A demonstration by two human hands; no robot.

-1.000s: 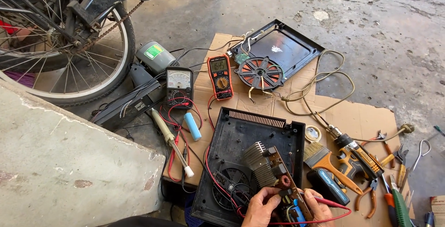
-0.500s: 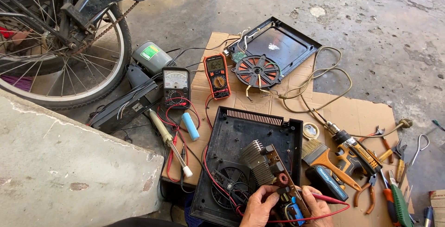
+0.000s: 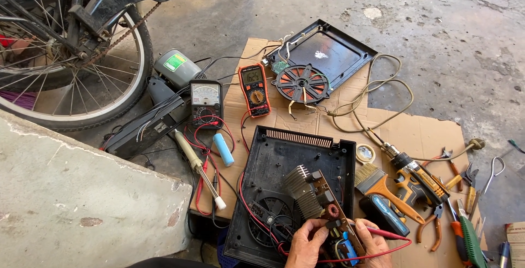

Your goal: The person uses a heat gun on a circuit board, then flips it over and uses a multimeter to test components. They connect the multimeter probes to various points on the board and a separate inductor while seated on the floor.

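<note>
Head view: the left hand (image 3: 306, 243) steadies the circuit board (image 3: 328, 213) over the open black housing (image 3: 290, 158) at near centre, keeping it lifted for access. The right hand (image 3: 374, 240) grips a red test probe (image 3: 383, 232) against it; the orange multimeter (image 3: 254, 89) lies far left on the cardboard (image 3: 415, 131), display upward.

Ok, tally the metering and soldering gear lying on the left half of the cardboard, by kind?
Orange digital multimeter: 1
Black analog needle meter: 1
Cream-handled soldering iron: 1
Light blue cylinder: 1
Total: 4
</note>
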